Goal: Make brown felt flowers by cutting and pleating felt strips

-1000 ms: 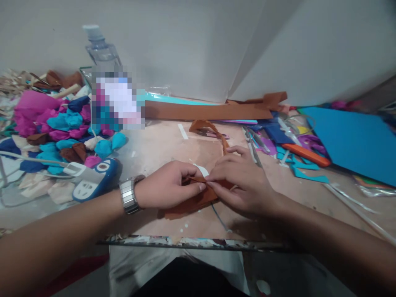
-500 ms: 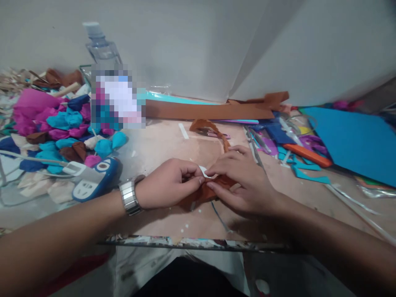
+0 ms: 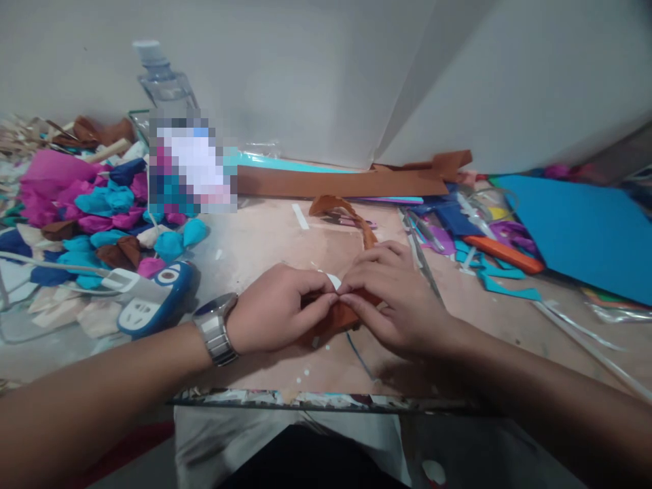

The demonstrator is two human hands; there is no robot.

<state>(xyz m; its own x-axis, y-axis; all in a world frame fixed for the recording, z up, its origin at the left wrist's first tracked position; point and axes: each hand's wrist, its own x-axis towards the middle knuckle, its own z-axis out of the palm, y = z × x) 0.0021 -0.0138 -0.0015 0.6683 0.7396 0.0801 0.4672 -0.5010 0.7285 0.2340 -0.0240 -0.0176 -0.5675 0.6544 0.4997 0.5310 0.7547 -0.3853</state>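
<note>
Left hand [image 3: 272,309] curled, fingers pinched together on a small brown paper piece [image 3: 339,317] at mid-counter, near the front edge. Right hand [image 3: 394,295] also curled, fingertips pressed onto the same piece from the other side; the two hands' fingertips meet, touching, over its top. Both hands clamped on the paper, no gap showing between fingers and paper. A small white bit [image 3: 333,279] peeks out just behind where the fingertips meet; cannot tell if it is part of the piece. Metal wristwatch [image 3: 216,329] on left wrist.

Counter [image 3: 275,238] is pale, bare around the hands. A thin dark line [image 3: 359,356] lies on the counter just below the right hand.

Around: brown paper strip [image 3: 351,214] curls just behind the right hand, near but apart. Long brown paper band [image 3: 336,182] lies flat along the back by the wall. Left side: pile of crumpled paper balls [image 3: 96,210], pink, cyan, dark blue, brown. Blue and white power strip [image 3: 147,305] near the left forearm. Clear plastic bottle [image 3: 166,85] stands upright at back left, label blurred. Right side: orange-handled cutter [image 3: 504,255] among cyan and purple scraps, big blue sheet [image 3: 581,231] further right, well apart from the hands. Nothing lies between the hands and the paper piece.
</note>
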